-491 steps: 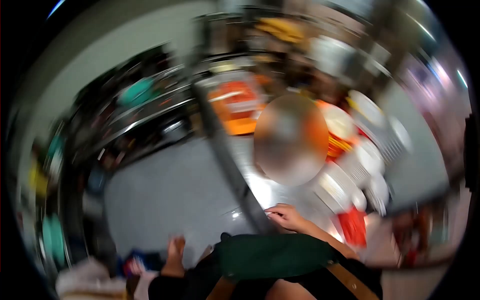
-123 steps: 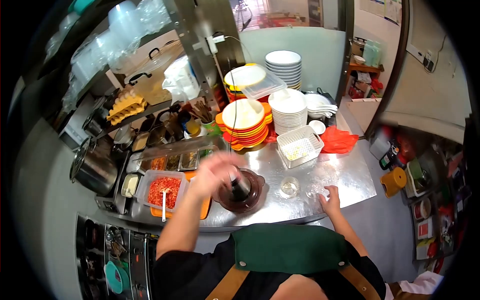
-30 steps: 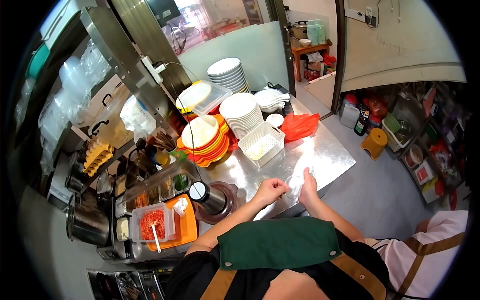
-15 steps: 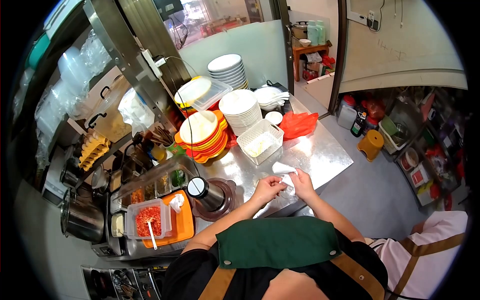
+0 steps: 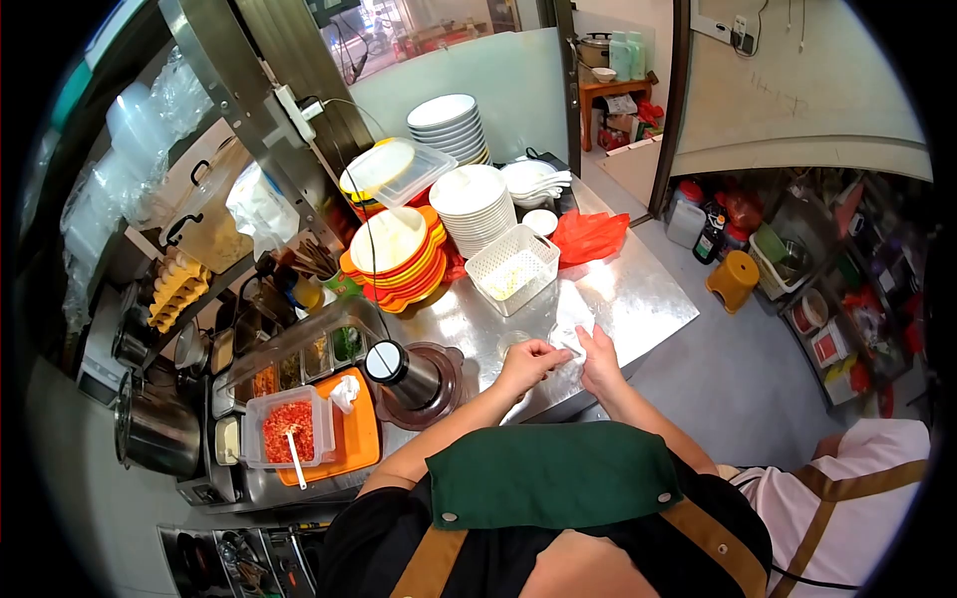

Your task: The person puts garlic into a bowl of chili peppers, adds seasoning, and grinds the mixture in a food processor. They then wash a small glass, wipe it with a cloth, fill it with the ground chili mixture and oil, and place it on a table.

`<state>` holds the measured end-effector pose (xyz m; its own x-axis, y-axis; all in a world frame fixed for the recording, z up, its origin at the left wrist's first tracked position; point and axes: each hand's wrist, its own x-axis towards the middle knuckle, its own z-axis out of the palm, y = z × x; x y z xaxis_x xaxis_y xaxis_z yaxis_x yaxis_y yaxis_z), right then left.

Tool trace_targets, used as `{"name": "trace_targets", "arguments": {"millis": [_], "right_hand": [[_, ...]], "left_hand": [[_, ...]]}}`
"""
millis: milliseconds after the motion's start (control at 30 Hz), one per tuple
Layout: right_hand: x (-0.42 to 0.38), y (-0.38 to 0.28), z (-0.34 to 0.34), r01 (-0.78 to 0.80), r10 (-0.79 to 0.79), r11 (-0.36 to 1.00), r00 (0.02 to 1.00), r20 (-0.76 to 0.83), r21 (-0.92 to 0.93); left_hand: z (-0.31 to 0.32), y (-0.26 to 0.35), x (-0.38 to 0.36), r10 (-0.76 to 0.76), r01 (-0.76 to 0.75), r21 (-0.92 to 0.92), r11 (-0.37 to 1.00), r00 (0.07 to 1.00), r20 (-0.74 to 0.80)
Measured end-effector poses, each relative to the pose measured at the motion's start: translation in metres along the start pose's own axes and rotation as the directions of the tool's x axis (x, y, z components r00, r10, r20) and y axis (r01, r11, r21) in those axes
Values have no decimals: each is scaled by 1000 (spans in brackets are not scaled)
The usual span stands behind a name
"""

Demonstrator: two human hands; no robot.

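In front of my body, over the steel table (image 5: 648, 299), my right hand (image 5: 599, 361) is closed on a crumpled white cloth or paper tissue (image 5: 571, 307). The cloth rises above the fingers toward the basket. My left hand (image 5: 533, 363) pinches at its lower edge, with fingertips close to the right hand's. Fine detail between the fingertips is too small to make out. A clear, roundish item (image 5: 512, 345) shows on the steel just behind my left hand. Beyond the hands stands a white perforated basket (image 5: 538, 284) with small pale bits inside.
A dark-topped steel appliance (image 5: 407, 377) stands left of my forearm. Farther left, a clear tub of chopped red food (image 5: 288, 431) sits on an orange tray (image 5: 364, 444). Stacked plates (image 5: 473, 204), orange bowls (image 5: 399, 261) and a red bag (image 5: 590, 237) line the back. A person (image 5: 857, 498) is at right.
The white cloth has swung from lying sideways to standing upright above my right hand. My left hand has shifted slightly right and up, closer to the cloth. The view has tilted slightly.
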<state>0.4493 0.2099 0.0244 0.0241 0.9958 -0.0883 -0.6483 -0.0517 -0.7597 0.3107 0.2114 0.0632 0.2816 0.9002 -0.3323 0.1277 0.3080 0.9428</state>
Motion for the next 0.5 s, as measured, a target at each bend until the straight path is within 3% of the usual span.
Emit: {"name": "trace_targets", "arguments": {"millis": [33, 100, 133, 167, 233, 300, 333, 400, 433, 500], "right_hand": [[0, -1, -1, 1, -1, 1000, 1000, 0, 0], [-2, -2, -5, 56, -50, 977, 998, 38, -207], [-3, -3, -7, 51, -46, 977, 998, 32, -207], [-3, -5, -9, 33, -14, 947, 998, 63, -319], [0, -9, -13, 13, 27, 903, 996, 86, -429], [3, -10, -13, 52, 14, 865, 992, 128, -499], [0, -13, -10, 50, 15, 866, 992, 127, -497], [-8, -20, -2, -62, 80, 964, 995, 62, -257], [-7, -17, -3, -63, 81, 964, 995, 60, -257], [-4, -5, -9, -72, 68, 997, 993, -97, -40]], "left_hand": [[-1, 0, 1, 1, -1, 1, 1000, 1000, 1], [-5, -1, 4, 107, -130, -171, 977, 985, -137], [-8, -2, 5, 125, -131, -149, 980, 991, -49], [-9, -3, 4, 118, -124, -151, 981, 992, -47], [-9, -2, 3, 182, -185, 43, 982, 981, 67], [-9, 2, 0, 180, -185, 93, 978, 982, 63], [-9, 5, -1, 132, -131, -18, 991, 986, 104], [-10, 8, -1, 58, -24, -205, 979, 985, 161], [-10, 9, -1, 56, -22, -205, 979, 985, 163], [-8, 11, -1, 18, 17, -292, 956, 993, 118]]}}
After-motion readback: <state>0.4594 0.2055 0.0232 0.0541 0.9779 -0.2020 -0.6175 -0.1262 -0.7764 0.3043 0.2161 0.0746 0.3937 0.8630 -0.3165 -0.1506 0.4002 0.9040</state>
